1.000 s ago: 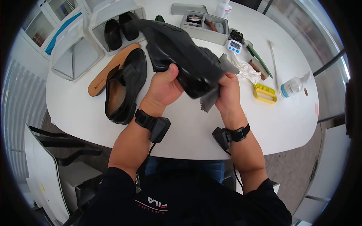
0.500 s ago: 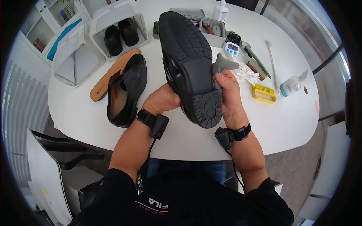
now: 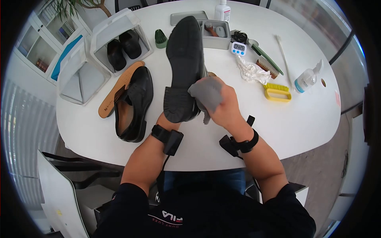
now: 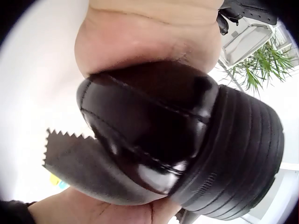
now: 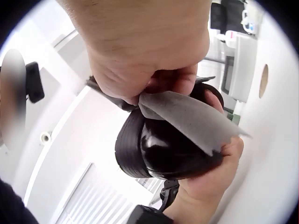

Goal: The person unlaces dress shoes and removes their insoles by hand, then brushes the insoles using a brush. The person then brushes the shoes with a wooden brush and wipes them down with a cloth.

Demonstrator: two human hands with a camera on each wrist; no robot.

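Observation:
A black leather shoe (image 3: 183, 69) is held up over the table with its sole facing the head camera and its heel end lowest. My left hand (image 5: 217, 170) grips it from underneath; in the head view most of that hand is hidden behind the shoe. Between the fingers of my right hand (image 3: 227, 107) is a grey cloth (image 3: 208, 92) with zigzag-cut edges. The cloth lies against the shoe's side near the heel, as the left wrist view also shows. The matching black shoe (image 3: 137, 105) stands on the table to the left, beside a tan insole (image 3: 115, 95).
Clear-fronted boxes (image 3: 93, 47) stand at the back left, one holding dark shoes. Behind the held shoe are a green brush (image 3: 160, 39) and a grey case (image 3: 218, 41). To the right lie a timer (image 3: 238, 48), crumpled white cloth (image 3: 252, 71), yellow brush (image 3: 278, 93) and bottle (image 3: 305, 81).
The shoe has turned from slanting rightward to upright, sole towards the head camera, and shifted left. My right hand has brought the grey cloth across to its heel side; my left hand went behind it.

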